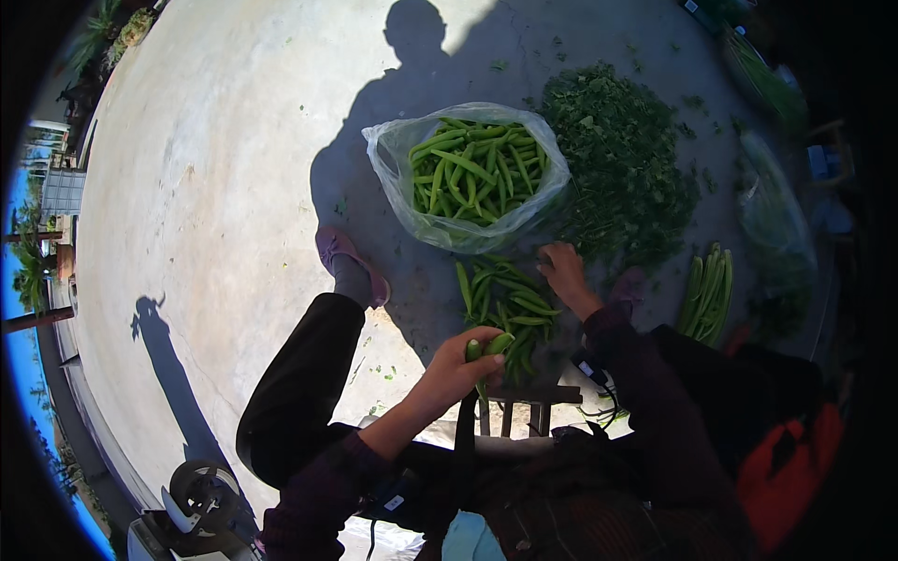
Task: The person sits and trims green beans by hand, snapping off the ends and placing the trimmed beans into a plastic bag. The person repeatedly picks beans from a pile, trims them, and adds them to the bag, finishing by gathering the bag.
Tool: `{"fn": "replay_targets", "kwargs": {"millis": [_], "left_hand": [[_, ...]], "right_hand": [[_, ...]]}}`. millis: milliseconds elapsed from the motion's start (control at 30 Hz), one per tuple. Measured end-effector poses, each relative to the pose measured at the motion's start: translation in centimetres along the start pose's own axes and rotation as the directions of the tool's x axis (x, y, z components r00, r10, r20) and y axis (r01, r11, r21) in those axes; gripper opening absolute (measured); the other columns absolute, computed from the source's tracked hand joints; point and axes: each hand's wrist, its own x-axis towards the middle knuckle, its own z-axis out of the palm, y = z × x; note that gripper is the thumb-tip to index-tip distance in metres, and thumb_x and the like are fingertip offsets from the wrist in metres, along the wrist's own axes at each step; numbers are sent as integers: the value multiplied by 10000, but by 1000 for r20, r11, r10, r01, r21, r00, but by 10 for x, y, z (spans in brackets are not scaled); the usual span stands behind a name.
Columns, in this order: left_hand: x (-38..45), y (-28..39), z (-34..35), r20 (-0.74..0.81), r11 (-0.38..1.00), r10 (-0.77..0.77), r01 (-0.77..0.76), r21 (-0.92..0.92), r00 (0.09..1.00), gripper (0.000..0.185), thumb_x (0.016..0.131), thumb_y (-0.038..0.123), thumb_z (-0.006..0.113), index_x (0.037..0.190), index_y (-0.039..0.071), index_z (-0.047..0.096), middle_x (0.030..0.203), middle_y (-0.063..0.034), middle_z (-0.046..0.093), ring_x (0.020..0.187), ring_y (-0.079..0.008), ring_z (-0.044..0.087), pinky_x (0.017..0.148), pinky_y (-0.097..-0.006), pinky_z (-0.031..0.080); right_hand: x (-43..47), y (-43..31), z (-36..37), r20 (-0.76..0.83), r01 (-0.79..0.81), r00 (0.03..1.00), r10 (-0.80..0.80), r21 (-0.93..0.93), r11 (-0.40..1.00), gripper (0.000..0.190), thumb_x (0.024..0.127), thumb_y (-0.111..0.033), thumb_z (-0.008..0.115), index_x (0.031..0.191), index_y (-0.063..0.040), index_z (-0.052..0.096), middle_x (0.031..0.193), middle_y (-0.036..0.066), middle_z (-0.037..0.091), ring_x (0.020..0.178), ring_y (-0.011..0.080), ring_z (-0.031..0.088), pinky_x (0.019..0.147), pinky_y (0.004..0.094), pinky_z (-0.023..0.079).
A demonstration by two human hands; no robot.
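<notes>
Several green chili peppers are held in my left hand, the fingers closed around them. Below and beside that hand lies a loose pile of green peppers on the concrete. My right hand is at the pile's upper right edge, fingers bent; whether anything is between the fingertips cannot be told. Beyond both hands stands an open clear plastic bag filled with green peppers.
A heap of leafy greens lies right of the bag. Farther right are a bundle of long green stalks and a filled plastic bag. A wooden stool is close to my body. A wheeled vehicle stands at lower left.
</notes>
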Motion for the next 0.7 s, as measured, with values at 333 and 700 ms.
{"fn": "replay_targets", "kwargs": {"millis": [333, 700], "left_hand": [[3, -11, 1, -117, 996, 15, -5, 91, 993, 144, 763, 68, 635, 861, 32, 535, 718, 11, 506, 656, -65, 484, 585, -228, 410], [7, -8, -21, -386, 875, 394, -212, 435, 834, 200, 778, 99, 644, 962, 30, 606, 811, -93, 613, 755, -171, 585, 714, -298, 453]], "right_hand": [[9, -38, 74, 129, 197, 956, -263, 381, 903, 245, 768, -116, 662, 992, -46, 592, 842, 123, 596, 753, 323, 587, 666, 425, 459], [-12, -69, -64, 413, -331, 900, -141, 856, 398, 146, 912, -137, 548, 895, 6, 577, 682, 13, 538, 588, 80, 507, 571, 257, 424]]}}
